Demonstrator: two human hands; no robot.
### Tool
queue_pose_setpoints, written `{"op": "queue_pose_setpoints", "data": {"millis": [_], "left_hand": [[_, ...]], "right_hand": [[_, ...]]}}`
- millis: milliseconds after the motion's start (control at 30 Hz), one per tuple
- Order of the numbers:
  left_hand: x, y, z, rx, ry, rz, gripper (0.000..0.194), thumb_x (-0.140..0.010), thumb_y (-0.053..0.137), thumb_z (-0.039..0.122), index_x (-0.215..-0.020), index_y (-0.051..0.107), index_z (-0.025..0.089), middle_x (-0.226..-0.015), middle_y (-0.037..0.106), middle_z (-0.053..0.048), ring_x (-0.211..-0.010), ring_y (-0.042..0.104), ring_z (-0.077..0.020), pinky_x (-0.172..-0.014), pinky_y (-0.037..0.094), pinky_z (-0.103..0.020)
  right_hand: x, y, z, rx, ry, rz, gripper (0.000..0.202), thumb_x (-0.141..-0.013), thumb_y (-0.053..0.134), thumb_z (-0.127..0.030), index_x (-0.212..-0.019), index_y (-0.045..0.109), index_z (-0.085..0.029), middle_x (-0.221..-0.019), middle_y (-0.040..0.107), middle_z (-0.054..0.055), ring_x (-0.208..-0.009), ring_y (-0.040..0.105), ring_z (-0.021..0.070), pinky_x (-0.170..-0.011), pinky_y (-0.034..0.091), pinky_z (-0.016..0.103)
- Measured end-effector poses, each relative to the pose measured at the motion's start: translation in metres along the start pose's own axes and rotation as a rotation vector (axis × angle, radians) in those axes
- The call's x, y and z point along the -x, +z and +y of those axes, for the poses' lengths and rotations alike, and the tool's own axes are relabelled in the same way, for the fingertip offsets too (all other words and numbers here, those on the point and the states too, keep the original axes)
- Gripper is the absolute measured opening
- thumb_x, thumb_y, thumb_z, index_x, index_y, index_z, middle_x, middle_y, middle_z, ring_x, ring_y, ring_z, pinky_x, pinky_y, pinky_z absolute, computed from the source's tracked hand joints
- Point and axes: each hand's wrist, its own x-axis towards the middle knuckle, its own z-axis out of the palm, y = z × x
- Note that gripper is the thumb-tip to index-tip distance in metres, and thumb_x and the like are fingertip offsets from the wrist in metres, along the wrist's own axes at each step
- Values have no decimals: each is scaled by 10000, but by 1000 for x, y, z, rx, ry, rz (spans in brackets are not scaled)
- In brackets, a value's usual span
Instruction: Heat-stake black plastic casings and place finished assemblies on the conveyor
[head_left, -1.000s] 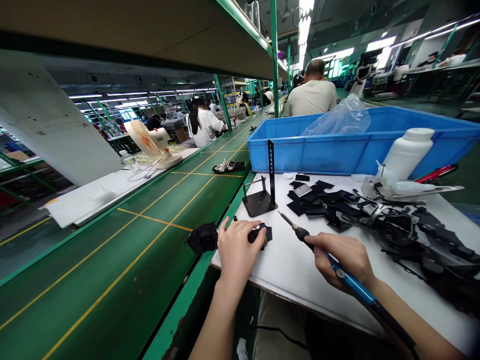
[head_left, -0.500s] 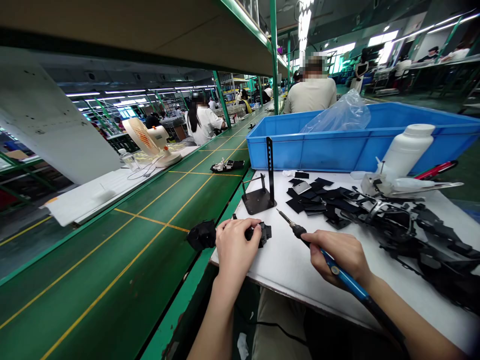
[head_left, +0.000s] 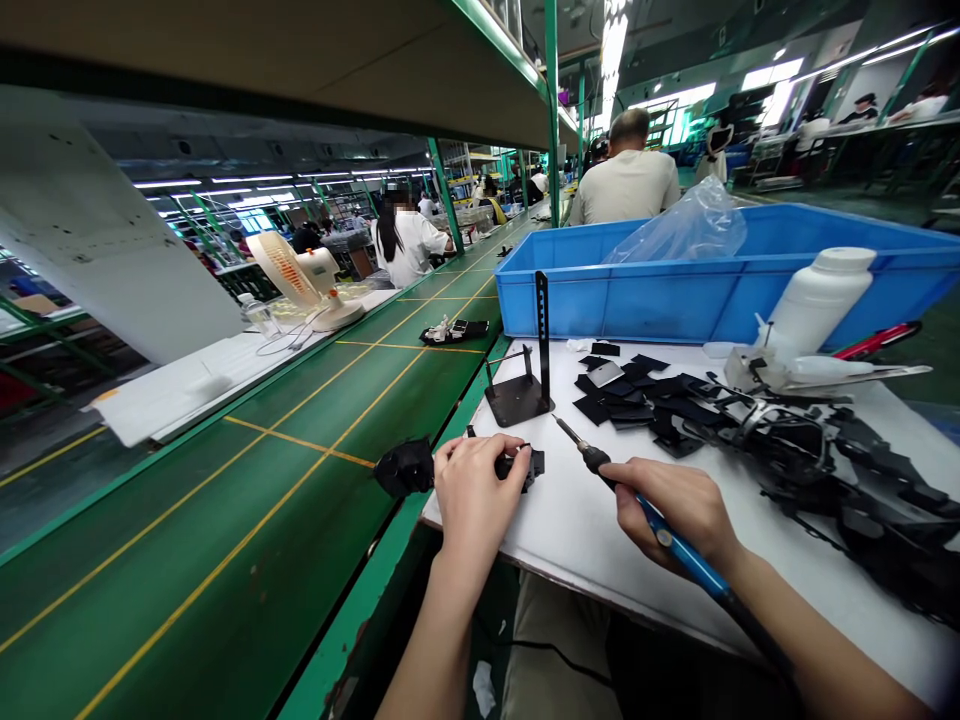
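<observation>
My left hand (head_left: 480,485) is closed on a black plastic assembly (head_left: 405,468) at the table's left edge; its bulky end sticks out over the green belt and its narrow end shows past my thumb. The fingers cover its middle. In my right hand (head_left: 679,510) is a blue-handled soldering iron (head_left: 686,555), held like a pen. Its metal tip points up and left, apart from the assembly, close to the base of a black metal stand (head_left: 517,400). Loose black flat pieces (head_left: 619,395) lie beyond the iron.
A green conveyor belt (head_left: 225,540) runs along the left, carrying another black part (head_left: 454,332). Behind the stand sits a blue bin (head_left: 615,300) with a clear plastic bag. A white bottle (head_left: 821,300) and tangled black parts (head_left: 847,480) occupy the right. Co-workers sit farther off.
Both hands keep nearly the same pose, with the assembly and soldering iron still held. The view has shifted very slightly.
</observation>
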Motion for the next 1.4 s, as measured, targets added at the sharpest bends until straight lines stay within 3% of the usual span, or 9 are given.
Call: {"op": "queue_pose_setpoints", "data": {"millis": [567,700,800,900,1000,1067,1267,1400], "left_hand": [[1,-1,-3,24,33,-16,168,-845,544,252,-889,702,290,-940,734,21,-957,624,-214,-963,338,-443],[5,-3,-4,36,36,-5,126,-840,576,305,-878,695,290,-933,730,31,-944,619,-209,-967,329,-437],[9,-5,-7,63,47,-6,97,-827,608,335,-864,687,292,-903,726,43,-928,616,-200,-973,323,-430],[13,-9,-10,116,64,-11,75,-820,621,305,-865,680,294,-857,720,52,-905,622,-185,-993,310,-424],[16,-11,-11,151,85,-5,71,-815,625,286,-861,678,289,-827,715,42,-892,628,-189,-1017,289,-441],[18,-11,-12,159,99,-1,71,-819,621,278,-860,678,283,-822,714,35,-894,627,-193,-1025,283,-455],[28,-12,-25,158,263,-13,192,-895,520,243,-1027,657,264,-969,716,-6,-1022,592,-212,-1005,333,-457],[37,-16,-36,156,353,-23,300,-922,454,221,-1195,574,249,-1139,658,-38,-1120,535,-212,-1000,369,-415]], "right_hand": [[1,4,-2,57,43,-128,211,-866,471,-68,-1031,571,-154,-675,587,1,-565,551,119,-567,414,242],[4,9,5,101,39,-159,204,-868,482,-82,-1036,567,-161,-685,583,-3,-581,555,117,-577,404,232],[1,13,16,207,64,-258,169,-894,474,-138,-1022,572,-189,-769,588,13,-619,546,123,-551,380,227],[-12,18,26,260,29,-469,172,-916,467,-160,-1045,572,-206,-874,572,39,-721,545,149,-545,372,226],[-32,31,35,275,-38,-685,295,-867,461,-31,-1093,562,-192,-973,569,69,-882,544,183,-593,406,229],[-44,47,42,297,-52,-759,397,-813,437,50,-1104,568,-185,-1011,581,79,-927,541,190,-612,426,229],[-52,94,62,293,-48,-772,494,-788,441,59,-1190,586,-189,-1001,643,90,-942,565,217,-631,485,250],[-49,85,62,235,1,-740,560,-793,388,80,-1261,555,-178,-1054,639,104,-903,588,216,-716,508,308]]}}
